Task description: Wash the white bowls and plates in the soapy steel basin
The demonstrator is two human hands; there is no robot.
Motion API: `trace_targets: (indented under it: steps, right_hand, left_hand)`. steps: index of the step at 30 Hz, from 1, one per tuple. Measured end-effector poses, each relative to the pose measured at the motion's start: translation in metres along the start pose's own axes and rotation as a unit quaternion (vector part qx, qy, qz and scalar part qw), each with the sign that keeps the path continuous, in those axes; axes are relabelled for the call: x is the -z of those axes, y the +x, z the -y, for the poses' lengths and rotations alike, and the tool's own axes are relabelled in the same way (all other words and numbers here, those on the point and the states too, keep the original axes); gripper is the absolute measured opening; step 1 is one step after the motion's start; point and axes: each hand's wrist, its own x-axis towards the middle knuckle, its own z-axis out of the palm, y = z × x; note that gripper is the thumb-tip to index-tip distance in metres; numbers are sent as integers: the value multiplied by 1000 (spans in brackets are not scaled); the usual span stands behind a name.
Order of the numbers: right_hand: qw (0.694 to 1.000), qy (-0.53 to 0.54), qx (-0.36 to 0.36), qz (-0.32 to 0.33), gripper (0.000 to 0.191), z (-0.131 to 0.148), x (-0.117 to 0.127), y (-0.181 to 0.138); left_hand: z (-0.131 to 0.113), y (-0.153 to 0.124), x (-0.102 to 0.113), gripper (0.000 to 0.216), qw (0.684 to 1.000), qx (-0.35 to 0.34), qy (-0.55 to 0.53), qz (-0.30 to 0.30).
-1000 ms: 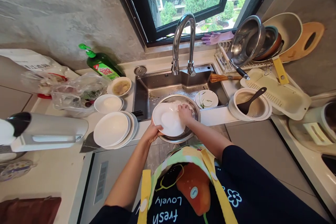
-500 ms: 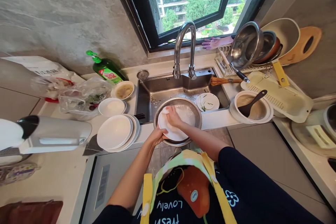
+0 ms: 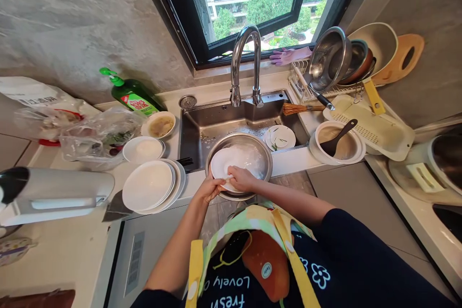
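A white plate [image 3: 222, 160] is tilted inside a round metal basin [image 3: 269, 160] of cloudy, sudsy water at the near edge of the sink. My left hand [image 3: 210, 187] grips the plate's near left rim, thumb on top. My right hand [image 3: 241, 179] presses on the plate close to that rim with its fingers curled; whatever they hold is hidden. Behind the basin is the steel sink [image 3: 191, 137], with small white plates [image 3: 280, 137] bearing green scraps. The tall chrome faucet [image 3: 236, 65] rises above it.
Stacked white plates [image 3: 147, 185], bowls [image 3: 142, 149] and a green soap bottle [image 3: 133, 96] stand left. On the right are a pot [image 3: 317, 147] with a black ladle [image 3: 337, 142], a bamboo brush [image 3: 299, 109] and a rack holding metal bowls [image 3: 327, 60].
My right hand has moved across the plate from its far left part toward the near rim. My left hand keeps its grip. The view has shifted slightly.
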Motion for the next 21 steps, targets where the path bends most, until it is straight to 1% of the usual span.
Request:
trace_targets:
  steps: [3,5,8,10,12,14,16,18,21]
  right_hand:
    - [996,-78,-45,29,23,-10,5,-14]
    - [989,-110,-89,33,26,-17,7,-16]
    - [980,-130,-151,12,31,-24,7,-7]
    - [977,-131,-168,-16,31,-28,7,7]
    - [982,-121,-142,-36,28,-30,8,23]
    - [992,-84,-83,-36,28,-29,9,39]
    - [999,-23,-16,-24,31,-24,11,50]
    - [998,42,40,-3,31,-16,15,54]
    - [987,114,104,51,28,-4,26,43]
  left_hand:
    - [0,0,0,100,1000,-15,4,-8]
    - [1,1,1,102,1000,-21,8,-17]
    - [1,1,4,102,1000,-18,12,-20]
    - [1,1,5,101,1000,-11,13,-20]
    - [0,1,5,100,1000,-3,13,-24]
    - [-2,1,4,97,1000,9,10,-29]
    - [-4,0,1,94,999,16,0,-35]
    - [-6,-1,-1,91,999,17,-14,-46]
    - [-10,-1,-3,83,997,30,-34,-62]
